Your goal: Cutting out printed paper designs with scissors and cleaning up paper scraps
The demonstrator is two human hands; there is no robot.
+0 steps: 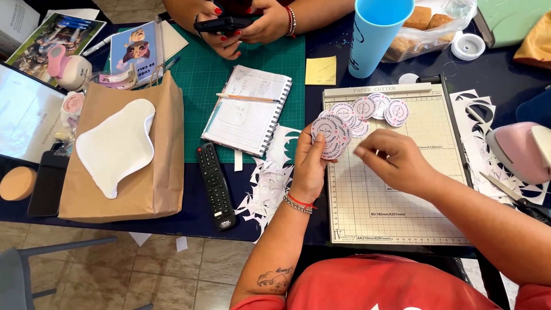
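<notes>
On the table: dark blue top [195, 212], covered with craft supplies; pale tiled floor shows below its near edge.
Landmark: cream paper cutter board [396, 189] with a printed grid, directly in front of me.
Stickers in hand: fan of round pink-and-white stickers [332, 133], held over the board's left edge, faces turned up toward me. Being round, the discs have no long axis; the fan spreads up and to the right.
Loose stickers: second cluster [379, 108] lying flat on the board's far end, overlapping one another.
Left hand: my left hand [310, 163] rises from the forearm at the board's left edge, palm toward the board, fingers and thumb clamped on the fan's lower rim; bracelets at the wrist.
Right hand: my right hand [393, 161] hovers over the board's middle, knuckles up, wrist bent left, fingertips pinched together just right of the fan; whether they hold a sticker, I cannot tell.
Left of the board: paper scraps [267, 183], black remote [215, 183], spiral notebook [249, 109] on a green mat, brown paper bag [123, 155].
Beyond the board: blue cup [376, 34]; another person's hands [241, 26] holding a phone.
Right of the board: pink punch tool [519, 150].
</notes>
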